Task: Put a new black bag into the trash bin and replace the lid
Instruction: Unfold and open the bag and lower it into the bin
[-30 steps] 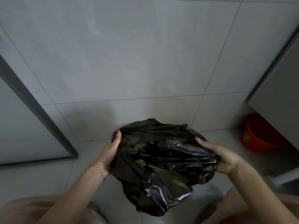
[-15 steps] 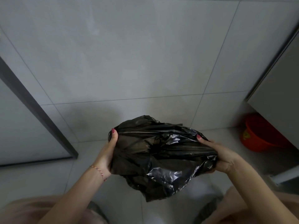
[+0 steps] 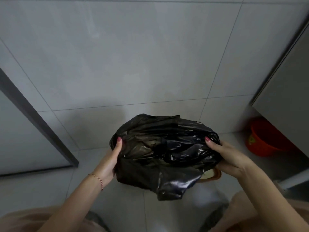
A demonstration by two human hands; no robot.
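We hold the bag (image 3: pixel 163 151) stretched between both hands — left hand (image 3: pixel 109 162) and right hand (image 3: pixel 228 156) each gripping an edge — likely to open its mouth wide for the bin.

The bag (image 3: pixel 160 151) I hold is glossy black with pale highlights. My nails are pink-red, and a thin red-and-gold bracelet (image 3: pixel 98 179) circles my left wrist. Wall tiles (image 3: pixel 133 56) are plain grey; the bucket (image 3: pixel 265 139) is orange-red.

One head-worn wide-angle view looks forward and steeply down, close over both forearms, toward the tiled floor (image 3: pixel 130 206) and wall (image 3: pixel 133 56).
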